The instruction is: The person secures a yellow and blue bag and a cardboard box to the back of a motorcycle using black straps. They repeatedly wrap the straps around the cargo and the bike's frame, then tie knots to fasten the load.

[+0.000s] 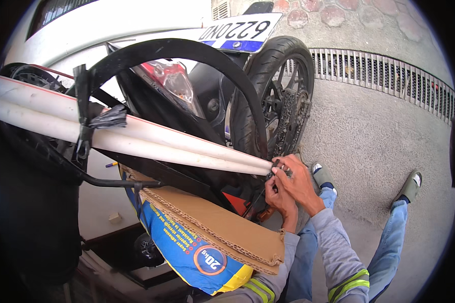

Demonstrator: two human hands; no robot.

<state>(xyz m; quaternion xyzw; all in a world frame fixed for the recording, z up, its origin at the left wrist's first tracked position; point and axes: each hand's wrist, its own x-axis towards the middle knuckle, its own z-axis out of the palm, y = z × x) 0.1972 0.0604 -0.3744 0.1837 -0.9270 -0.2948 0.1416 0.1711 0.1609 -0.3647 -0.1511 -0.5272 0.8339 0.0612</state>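
Both hands work a black tie at the end of white pipes lashed to a motorcycle.

The black tie (279, 170) sits at the near end of the white pipes (151, 139), just beside the rear wheel (283, 96). The right hand (299, 179) is closed over it from above, fingers pinching the strap; the left hand (279, 198) is curled shut just beneath, seemingly gripping its lower part, though the exact hold is hidden. To do this well, one hand should likely steady the pipe ends while the other pulls the strap snug, keeping fingers away from the chain sprocket (289, 118). Another black binding (93, 121) wraps the pipes farther along; a corrugated cardboard sheet (222, 230) and a blue-and-yellow sack (197, 257) lie below.
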